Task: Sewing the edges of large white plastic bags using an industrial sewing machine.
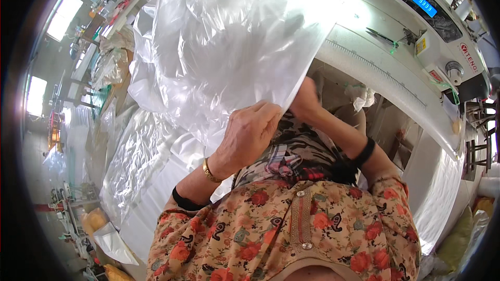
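Note:
A large translucent white plastic sheet spreads from the sewing table down toward my lap, wrinkled and shiny. My left hand, with a gold bracelet at the wrist, pinches the sheet's near corner between thumb and fingers. Just right of that corner, my right hand is against the sheet's slanting edge. The sheet covers its fingers, so their grip is hidden. At the upper right stands a white sewing machine with a lit blue display. Its bright lamp glares on the sheet's far right part.
The white table edge carries a ruler scale and curves down the right side. Dark tweezers lie beside the machine with green thread. More crumpled plastic sheeting hangs at the left. A pale crumpled bundle sits below the table edge.

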